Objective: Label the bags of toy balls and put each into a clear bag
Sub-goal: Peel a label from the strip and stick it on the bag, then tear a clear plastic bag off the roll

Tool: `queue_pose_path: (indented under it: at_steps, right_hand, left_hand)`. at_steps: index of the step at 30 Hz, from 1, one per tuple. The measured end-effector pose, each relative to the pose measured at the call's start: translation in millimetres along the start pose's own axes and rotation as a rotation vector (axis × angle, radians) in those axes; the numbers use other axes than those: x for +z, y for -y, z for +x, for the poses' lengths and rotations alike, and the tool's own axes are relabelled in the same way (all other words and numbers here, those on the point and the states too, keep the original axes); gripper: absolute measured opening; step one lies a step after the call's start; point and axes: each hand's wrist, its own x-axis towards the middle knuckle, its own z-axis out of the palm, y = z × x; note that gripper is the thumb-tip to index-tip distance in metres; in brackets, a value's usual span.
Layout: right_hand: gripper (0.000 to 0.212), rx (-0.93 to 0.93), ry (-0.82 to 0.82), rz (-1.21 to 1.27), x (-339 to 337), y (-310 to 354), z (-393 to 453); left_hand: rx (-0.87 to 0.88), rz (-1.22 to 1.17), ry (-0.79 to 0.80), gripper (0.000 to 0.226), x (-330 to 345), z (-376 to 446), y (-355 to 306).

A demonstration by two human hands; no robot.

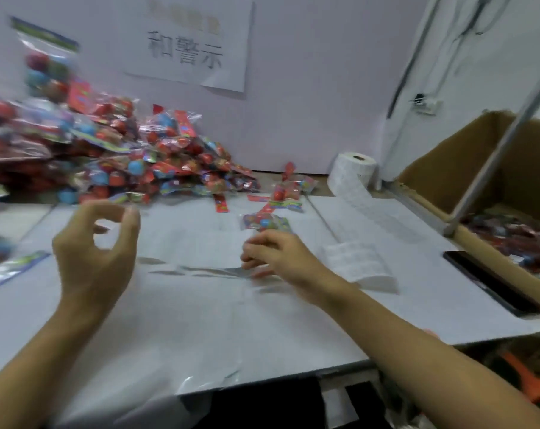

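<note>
The left hand [95, 243] is raised above the counter [200, 320], thumb and forefinger curled toward each other in a ring with a gap between the tips, holding nothing that can be seen. The right hand [275, 252] lies low over the counter, fingers bent down onto a clear bag [200, 269] that lies flat and shiny on the white surface; motion blur hides whether the fingertips pinch the film or only press it. Just beyond the right hand sits a single ball bag [264, 222], a small packet of coloured balls, resting on the counter. A large pile [108, 162] of such packets is heaped at the back left against the wall, and a few more lie loose near it. A label roll [353, 170] stands at the back right, its strip running forward to a loose end beside the right forearm. A dark phone [491, 281] lies at the right edge of the counter, next to a cardboard box [448, 171] holding more packets. A paper sign [194, 41] hangs on the wall.
</note>
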Motion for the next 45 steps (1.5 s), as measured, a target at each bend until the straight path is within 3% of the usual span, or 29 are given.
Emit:
queue_pose_path:
  at_steps: [3,7,12,14,18,21,24,27,31,35,39,45]
  right_hand:
    - [0.022,0.033,0.161,0.007,69,9,26]
    - [0.047,0.143,0.262,0.095,125,17,40]
    - [0.049,0.196,0.205,0.263,132,5,44]
    - [0.054,0.19,0.136,0.356,121,0,45]
    - [0.069,0.11,0.077,0.424,96,-1,48]
    - [0.068,0.094,0.082,0.487,90,1,47]
    - [0.068,0.106,0.089,0.435,95,-1,47]
    - [0.075,0.083,0.062,0.225,99,-8,46]
    - [0.067,-0.059,0.039,-0.129,99,-12,46]
    - [0.044,-0.23,0.06,-0.384,99,-14,45]
    - [0.038,-0.305,0.03,-0.41,101,-18,44]
    - [0.036,-0.294,-0.006,-0.381,99,-17,46]
  left_hand:
    - [-0.375,-0.076,-0.235,0.018,-15,20,17]
    - [-0.853,-0.321,-0.323,0.014,-22,30,31]
    - [-0.982,-0.575,-0.258,0.023,-13,28,17]
    - [-0.957,-0.583,-0.206,0.022,-11,24,14]
    - [-0.814,-0.299,-0.059,0.019,-13,18,19]
    - [-0.867,-0.28,0.098,0.027,-11,14,16]
    - [-0.861,-0.28,0.223,0.029,-6,8,12]
    - [-0.682,-0.015,0.292,0.022,-9,4,17]
    - [-0.456,0.484,0.288,0.021,-17,9,29]
    - [-0.523,0.757,0.112,0.042,-40,25,39]
    - [-0.691,0.817,0.239,0.053,-62,29,51]
    - [-0.515,0.603,0.159,0.036,-52,22,51]
